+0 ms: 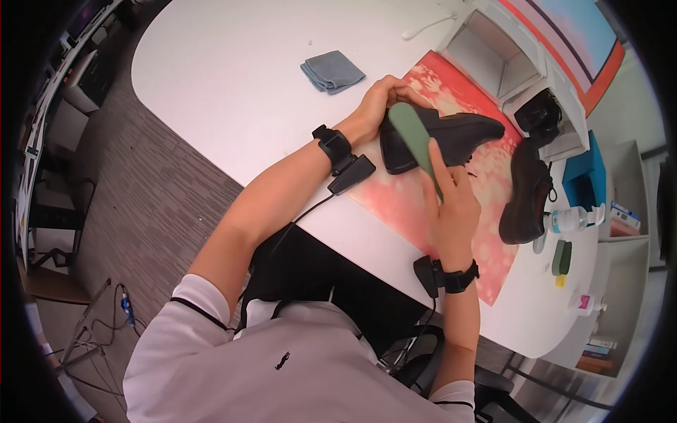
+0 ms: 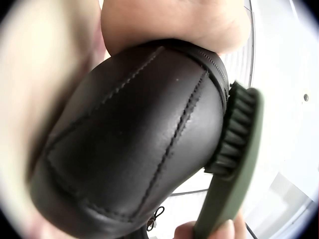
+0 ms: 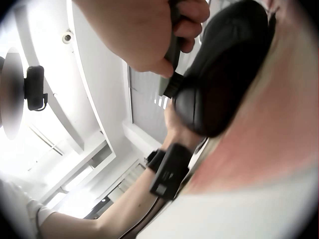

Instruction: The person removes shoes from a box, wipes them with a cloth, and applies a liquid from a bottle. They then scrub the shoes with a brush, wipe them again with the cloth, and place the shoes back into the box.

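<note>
A dark leather shoe (image 1: pixel 479 130) is over the red patterned mat in the head view, its toe pointing right. My left hand (image 1: pixel 377 109) grips it near the heel end; part of that grip is hidden behind the shoe. In the left wrist view, the stitched heel leather (image 2: pixel 134 124) fills the middle. My right hand (image 1: pixel 455 211) holds a green-handled shoe brush (image 1: pixel 409 130), forefinger stretched along its back. Dark bristles (image 2: pixel 234 132) meet the shoe's side near the collar in the left wrist view. The right wrist view also has the brush against the heel end.
The matching shoe (image 1: pixel 522 194) lies at the mat's right edge. Beyond it are a clear pump bottle (image 1: pixel 570 220) and another green brush (image 1: pixel 561 258). A folded grey cloth (image 1: pixel 335 72) rests on the white table (image 1: pixel 233 70). White open boxes (image 1: pixel 493 53) stand behind the mat.
</note>
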Tool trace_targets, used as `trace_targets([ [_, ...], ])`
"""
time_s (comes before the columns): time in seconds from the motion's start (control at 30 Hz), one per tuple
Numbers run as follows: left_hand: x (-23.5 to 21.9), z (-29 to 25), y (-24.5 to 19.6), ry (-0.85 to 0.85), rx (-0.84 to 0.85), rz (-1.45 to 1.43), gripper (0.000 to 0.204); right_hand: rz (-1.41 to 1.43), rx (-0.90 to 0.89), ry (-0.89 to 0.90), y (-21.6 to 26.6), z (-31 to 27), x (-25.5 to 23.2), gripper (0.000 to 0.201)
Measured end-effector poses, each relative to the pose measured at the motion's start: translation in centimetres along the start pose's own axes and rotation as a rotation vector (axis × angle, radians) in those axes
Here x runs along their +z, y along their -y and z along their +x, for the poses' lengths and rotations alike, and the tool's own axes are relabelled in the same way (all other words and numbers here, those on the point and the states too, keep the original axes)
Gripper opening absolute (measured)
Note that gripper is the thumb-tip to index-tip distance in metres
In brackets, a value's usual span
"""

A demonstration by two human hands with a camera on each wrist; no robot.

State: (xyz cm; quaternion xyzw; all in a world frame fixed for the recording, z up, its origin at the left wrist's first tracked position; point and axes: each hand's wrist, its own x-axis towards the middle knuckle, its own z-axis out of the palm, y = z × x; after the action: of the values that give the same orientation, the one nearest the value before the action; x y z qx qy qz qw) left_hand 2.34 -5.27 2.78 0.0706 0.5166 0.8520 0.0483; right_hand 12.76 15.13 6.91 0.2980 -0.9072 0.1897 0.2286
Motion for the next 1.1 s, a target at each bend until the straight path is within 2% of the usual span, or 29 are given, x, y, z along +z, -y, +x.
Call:
trace_targets([
  [0.2, 0.1, -0.1, -0.2, 0.025, -0.045, -0.158, 0.06, 0.043, 0.195, -0.083, -3.1, 0.5, -1.0, 0.05],
  [0.3, -0.7, 0.4, 0.2, 0.079, -0.083, -0.299, 0.06, 0.069, 0.114, -0.075, -2.4, 0.0, -0.4, 0.049],
  [0.33, -0.5, 0.2, 0.0, 0.066, -0.078, -0.337, 0.06, 0.069, 0.037, -0.084, -2.0, 0.1, -0.1, 0.05],
  [0.43, 0.1, 0.0, -0.5, 0.034, -0.07, -0.41, 0.059, -0.071, -0.024, 0.006, 0.1, 0.5, -0.4, 0.05],
  [0.57, 0.1, 0.2, -0.6, 0.03, -0.098, -0.435, 0.059, -0.352, -0.145, 0.022, 2.2, 0.5, 0.0, 0.05],
  [0.77, 0.3, -0.2, -0.8, 0.068, -0.055, -0.449, 0.056, -0.291, -0.016, -0.054, 1.4, 2.0, -1.7, 0.049],
  [0.8, 0.3, -0.2, -0.7, 0.06, -0.052, -0.431, 0.056, -0.306, -0.059, -0.065, 1.5, 1.9, -1.3, 0.049],
  [0.9, -0.7, 1.1, 0.2, 0.105, -0.066, -0.443, 0.056, -0.362, -0.16, 0.058, 3.6, 1.1, -0.6, 0.048],
  [0.93, -0.7, 1.0, 0.0, 0.118, -0.052, -0.438, 0.055, -0.369, -0.137, 0.077, 3.6, 1.2, -0.8, 0.048],
  [1.03, -0.6, 0.7, -0.2, 0.123, -0.063, -0.459, 0.054, -0.299, -0.048, -0.039, 2.4, 2.0, -1.6, 0.05],
  [1.07, -0.5, 0.4, -0.4, 0.13, -0.069, -0.467, 0.054, -0.322, -0.002, -0.009, 2.4, 2.2, -2.0, 0.05],
  [1.1, -0.3, 0.2, -0.5, 0.139, -0.078, -0.476, 0.054, -0.351, -0.049, 0.014, 2.7, 2.0, -2.0, 0.05],
])
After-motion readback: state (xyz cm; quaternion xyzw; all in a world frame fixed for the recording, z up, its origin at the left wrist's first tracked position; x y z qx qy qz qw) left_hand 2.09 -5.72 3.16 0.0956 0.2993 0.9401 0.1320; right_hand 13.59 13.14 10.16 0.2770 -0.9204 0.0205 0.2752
